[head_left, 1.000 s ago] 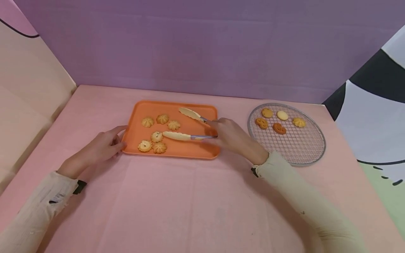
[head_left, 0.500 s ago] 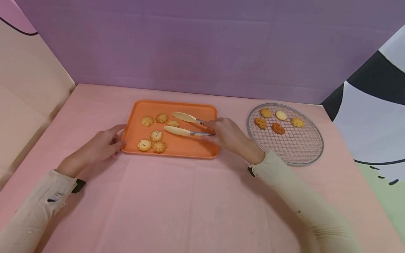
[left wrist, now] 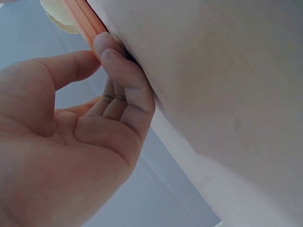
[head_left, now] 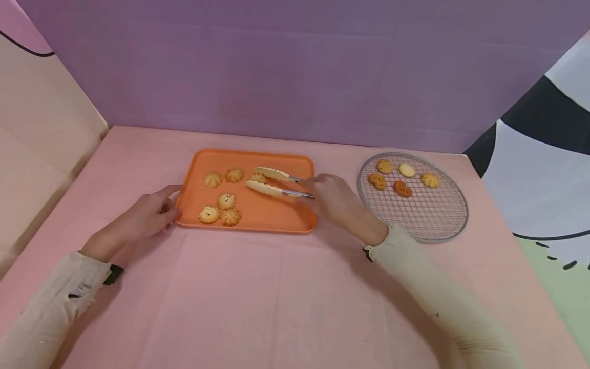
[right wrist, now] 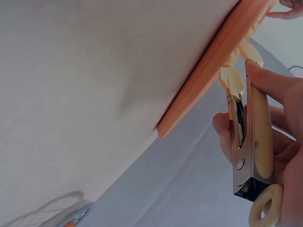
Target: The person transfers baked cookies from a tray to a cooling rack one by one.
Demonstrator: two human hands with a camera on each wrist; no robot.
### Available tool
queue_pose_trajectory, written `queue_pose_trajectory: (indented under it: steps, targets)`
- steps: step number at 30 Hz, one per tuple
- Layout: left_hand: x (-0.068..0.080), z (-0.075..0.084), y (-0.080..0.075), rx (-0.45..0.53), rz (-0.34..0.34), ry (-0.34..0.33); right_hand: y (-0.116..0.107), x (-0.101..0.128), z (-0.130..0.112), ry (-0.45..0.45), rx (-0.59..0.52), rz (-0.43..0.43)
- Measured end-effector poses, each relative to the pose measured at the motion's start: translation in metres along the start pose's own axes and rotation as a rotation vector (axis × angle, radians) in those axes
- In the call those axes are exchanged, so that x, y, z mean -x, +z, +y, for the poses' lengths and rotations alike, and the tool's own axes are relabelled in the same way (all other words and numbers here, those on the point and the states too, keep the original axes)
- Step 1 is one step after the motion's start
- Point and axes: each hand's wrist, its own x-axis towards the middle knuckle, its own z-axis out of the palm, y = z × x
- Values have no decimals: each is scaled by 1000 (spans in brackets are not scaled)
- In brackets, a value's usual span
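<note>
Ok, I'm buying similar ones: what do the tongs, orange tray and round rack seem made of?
Tongs: probably metal, given the frame's silvery sheen; the dull cream tips could be plastic or silicone.
Orange tray: likely smooth plastic, judging by its even colour and rounded corners.
Round rack: apparently metal wire, from its mesh and dull grey rim.

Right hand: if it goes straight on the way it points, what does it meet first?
Likely the cookie between the tips of its tongs; depth leaves unclear whether they already touch.
</note>
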Motion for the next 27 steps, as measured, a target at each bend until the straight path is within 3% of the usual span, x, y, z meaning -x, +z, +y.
queue_pose_trajectory:
  steps: [10, 27]
  targets:
    - [0, 1, -1, 0, 1, 4, -9, 6, 6, 21, 26, 35]
    - [0, 1, 2, 4, 7, 4, -26, 44, 17, 26, 69, 117]
